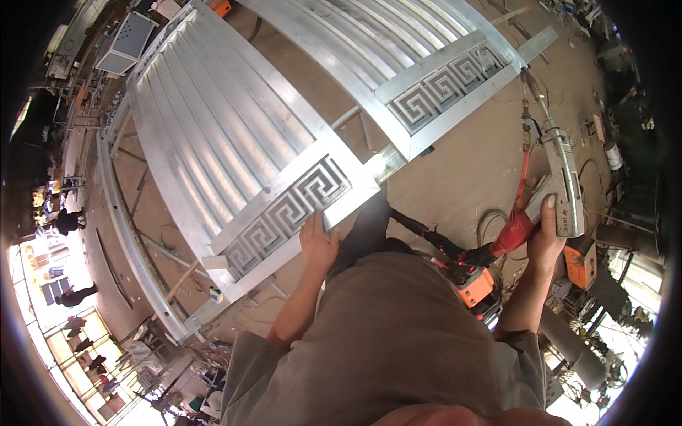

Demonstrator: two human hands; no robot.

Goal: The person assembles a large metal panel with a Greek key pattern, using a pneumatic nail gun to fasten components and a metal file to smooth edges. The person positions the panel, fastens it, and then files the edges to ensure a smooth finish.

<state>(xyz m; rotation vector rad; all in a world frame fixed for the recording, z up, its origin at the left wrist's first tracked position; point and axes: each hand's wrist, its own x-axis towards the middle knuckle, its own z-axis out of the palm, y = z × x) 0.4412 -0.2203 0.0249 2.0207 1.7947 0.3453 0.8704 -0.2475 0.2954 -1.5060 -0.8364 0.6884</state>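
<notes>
My right hand (pixel 545 240) is wrapped round the grey handle of a welding gun (pixel 566 174), out to my right. A red-wrapped cable (pixel 513 231) runs from the gun's lower end. The gun's thin nozzle points up and away, near the outer corner of the right metal panel (pixel 435 91). My left hand (pixel 318 241) lies on the near frame edge of the left metal panel (pixel 234 135), fingers stretched out and holding nothing. Both panels are silvery and ribbed, with a strip of square key-pattern relief at the near end.
A bent metal rail (pixel 131 227) and crossbars lie under and left of the panels. Orange machines (pixel 477 287) stand by my right side, with hoses and cables on the floor. A grey cabinet (pixel 126 44) stands at the far left. Cluttered equipment lines the right side.
</notes>
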